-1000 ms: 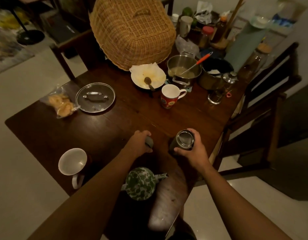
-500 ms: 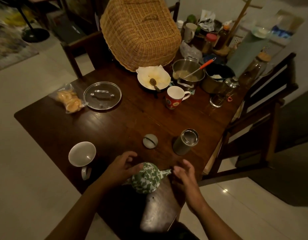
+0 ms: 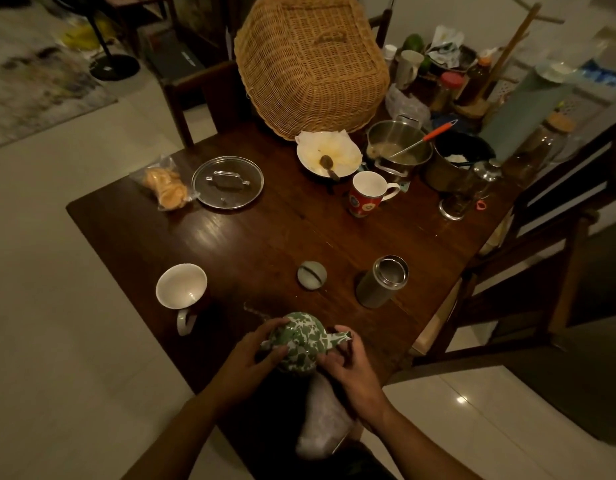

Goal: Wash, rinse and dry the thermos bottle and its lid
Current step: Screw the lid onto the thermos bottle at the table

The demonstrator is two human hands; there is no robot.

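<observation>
A steel thermos bottle (image 3: pixel 382 281) stands open-mouthed near the right edge of the dark wooden table (image 3: pixel 251 233). Its round grey lid (image 3: pixel 312 275) lies flat a little to the left of it. Neither hand touches them. Closer to me, a green-and-white patterned teapot (image 3: pixel 297 339) sits at the table's near edge. My left hand (image 3: pixel 256 356) grips its left side and my right hand (image 3: pixel 348 362) curls round its right side by the spout.
A white mug (image 3: pixel 182 289) lies near the left edge. Further back are a glass pot lid (image 3: pixel 227 181), a bag of snacks (image 3: pixel 164 187), a red mug (image 3: pixel 367 194), a dirty plate (image 3: pixel 329 157), a steel pot (image 3: pixel 398 152) and a wicker cover (image 3: pixel 311 64). A chair (image 3: pixel 555 216) stands right.
Both hands let go of the lid and the thermos, drew back toward me and took hold of the teapot. The camera view shifted back.
</observation>
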